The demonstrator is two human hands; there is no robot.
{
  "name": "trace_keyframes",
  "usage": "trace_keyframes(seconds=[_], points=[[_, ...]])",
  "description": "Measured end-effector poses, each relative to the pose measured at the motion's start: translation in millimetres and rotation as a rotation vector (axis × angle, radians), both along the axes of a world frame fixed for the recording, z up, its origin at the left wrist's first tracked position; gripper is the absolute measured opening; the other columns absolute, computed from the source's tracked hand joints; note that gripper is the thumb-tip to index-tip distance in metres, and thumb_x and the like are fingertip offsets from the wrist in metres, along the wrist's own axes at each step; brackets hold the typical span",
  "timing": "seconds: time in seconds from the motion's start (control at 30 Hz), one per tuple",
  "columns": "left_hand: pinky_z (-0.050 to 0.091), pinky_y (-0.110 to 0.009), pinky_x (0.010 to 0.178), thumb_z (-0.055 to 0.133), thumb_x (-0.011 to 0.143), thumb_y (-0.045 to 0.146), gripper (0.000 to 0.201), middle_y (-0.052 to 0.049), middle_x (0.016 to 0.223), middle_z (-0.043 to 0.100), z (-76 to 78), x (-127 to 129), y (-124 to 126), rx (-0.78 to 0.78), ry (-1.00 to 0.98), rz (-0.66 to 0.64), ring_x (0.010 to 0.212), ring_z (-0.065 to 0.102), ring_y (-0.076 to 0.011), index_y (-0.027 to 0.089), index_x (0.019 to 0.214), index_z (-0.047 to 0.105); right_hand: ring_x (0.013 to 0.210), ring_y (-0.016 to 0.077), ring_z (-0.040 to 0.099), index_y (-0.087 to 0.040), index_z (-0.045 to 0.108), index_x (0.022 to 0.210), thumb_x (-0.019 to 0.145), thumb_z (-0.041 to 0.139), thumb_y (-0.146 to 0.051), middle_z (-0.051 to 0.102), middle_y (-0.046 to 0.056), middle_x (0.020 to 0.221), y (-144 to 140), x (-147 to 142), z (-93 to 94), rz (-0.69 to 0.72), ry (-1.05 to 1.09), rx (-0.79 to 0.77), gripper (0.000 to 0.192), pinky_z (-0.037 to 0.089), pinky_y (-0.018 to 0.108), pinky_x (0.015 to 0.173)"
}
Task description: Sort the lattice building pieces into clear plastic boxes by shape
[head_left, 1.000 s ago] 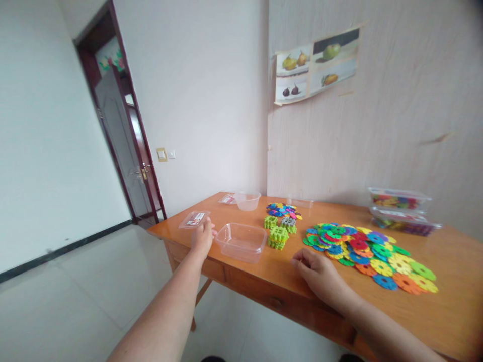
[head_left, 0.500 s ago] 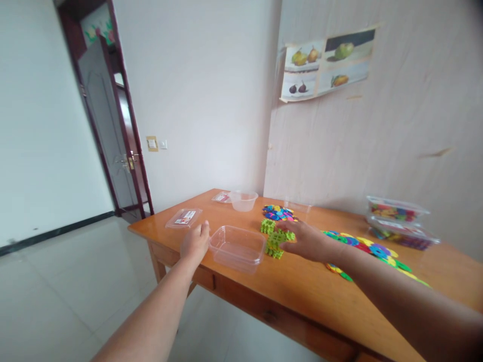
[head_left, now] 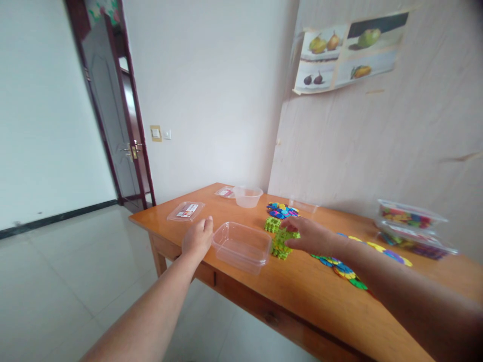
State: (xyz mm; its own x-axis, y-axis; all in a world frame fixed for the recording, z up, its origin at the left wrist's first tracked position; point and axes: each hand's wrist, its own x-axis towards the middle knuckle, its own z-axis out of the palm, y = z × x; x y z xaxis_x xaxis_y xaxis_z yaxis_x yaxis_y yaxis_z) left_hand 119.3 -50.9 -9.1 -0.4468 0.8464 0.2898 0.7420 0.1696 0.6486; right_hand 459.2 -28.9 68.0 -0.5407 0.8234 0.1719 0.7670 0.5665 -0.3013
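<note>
My left hand [head_left: 197, 240] is closed at the left rim of a clear plastic container [head_left: 241, 246], its thumb uppermost and its fingertips partly hidden. Inside the container I see no blocks. My right hand [head_left: 307, 234] reaches over lime-green interlocking blocks [head_left: 281, 245], thumb and fingers apart around the right side of the stack. Whether the fingertips touch the blocks I cannot tell. A smaller green block piece [head_left: 272, 224] stands just behind the stack. Colourful flat discs [head_left: 345, 269] lie under and beside my right forearm, which covers part of them.
Another pile of coloured discs [head_left: 281, 210] lies behind the blocks. A round translucent bowl [head_left: 248, 197] and a labelled clear lid [head_left: 186, 211] are at the table's left. Two filled clear boxes [head_left: 415, 229] are stacked at the right, near the wall.
The view has shifted slightly. My right hand stays over the green blocks, with its forearm now covering different parts of the disc pile. My left hand remains at the container's rim.
</note>
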Motion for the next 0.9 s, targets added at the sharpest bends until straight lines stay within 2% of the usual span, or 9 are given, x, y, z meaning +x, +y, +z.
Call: trace_keyframes(seconds=[0.13, 0.3, 0.4, 0.57, 0.73, 0.9], points=[[0.038, -0.029, 0.064, 0.028, 0.097, 0.054, 0.052, -0.008, 0.077, 0.072, 1.5, 2, -2, 0.002, 0.029, 0.001, 0.075, 0.065, -0.0227, 0.023, 0.085, 0.068, 0.088, 0.0201, 0.063, -0.017, 0.062, 0.112, 0.073, 0.069, -0.032, 0.068, 0.007, 0.099, 0, -16, 13.5, -0.055, 0.107, 0.076, 0.042, 0.049, 0.031, 0.079], [0.034, -0.028, 0.061, 0.025, 0.098, 0.054, 0.054, -0.007, 0.076, 0.07, 3.8, 5, -6, -0.002, 0.069, -0.009, 0.073, 0.063, -0.0207, 0.022, 0.08, 0.065, 0.088, 0.0189, 0.064, -0.02, 0.062, 0.112, 0.075, 0.068, -0.039, 0.069, 0.005, 0.101, -15, -70, 26.1, 0.101, 0.091, 0.036, 0.042, 0.047, 0.029, 0.077], [0.031, -0.028, 0.059, 0.024, 0.098, 0.053, 0.055, -0.007, 0.077, 0.069, 4.5, 6, -9, 0.013, 0.1, -0.022, 0.072, 0.061, -0.0201, 0.021, 0.078, 0.064, 0.085, 0.0183, 0.065, -0.022, 0.063, 0.111, 0.073, 0.069, -0.04, 0.07, 0.004, 0.1, -22, -105, 22.1, 0.183, 0.003, -0.043, 0.043, 0.047, 0.027, 0.073], [0.028, -0.029, 0.058, 0.023, 0.098, 0.053, 0.055, -0.007, 0.077, 0.067, 5.3, 7, -10, -0.002, 0.123, -0.017, 0.071, 0.059, -0.0199, 0.022, 0.077, 0.063, 0.082, 0.0211, 0.065, -0.022, 0.065, 0.105, 0.07, 0.069, -0.042, 0.072, 0.005, 0.098, -16, -143, 4.4, 0.15, -0.159, -0.136, 0.041, 0.044, 0.026, 0.061], [0.027, -0.029, 0.058, 0.025, 0.099, 0.052, 0.053, -0.007, 0.079, 0.068, 5.5, 8, -10, -0.007, 0.134, -0.018, 0.069, 0.058, -0.0185, 0.021, 0.077, 0.063, 0.086, 0.0207, 0.066, -0.019, 0.066, 0.106, 0.073, 0.07, -0.04, 0.072, 0.007, 0.103, -11, -150, -2.4, 0.157, -0.125, -0.16, 0.039, 0.046, 0.026, 0.066], [0.026, -0.029, 0.058, 0.026, 0.099, 0.051, 0.053, -0.006, 0.078, 0.067, 5.0, 9, -9, -0.02, 0.133, -0.009, 0.069, 0.057, -0.0188, 0.021, 0.077, 0.063, 0.08, 0.017, 0.065, -0.019, 0.067, 0.097, 0.081, 0.064, -0.039, 0.073, 0.004, 0.092, -10, -122, 13.0, 0.106, 0.049, -0.094, 0.026, 0.047, 0.025, 0.069]])
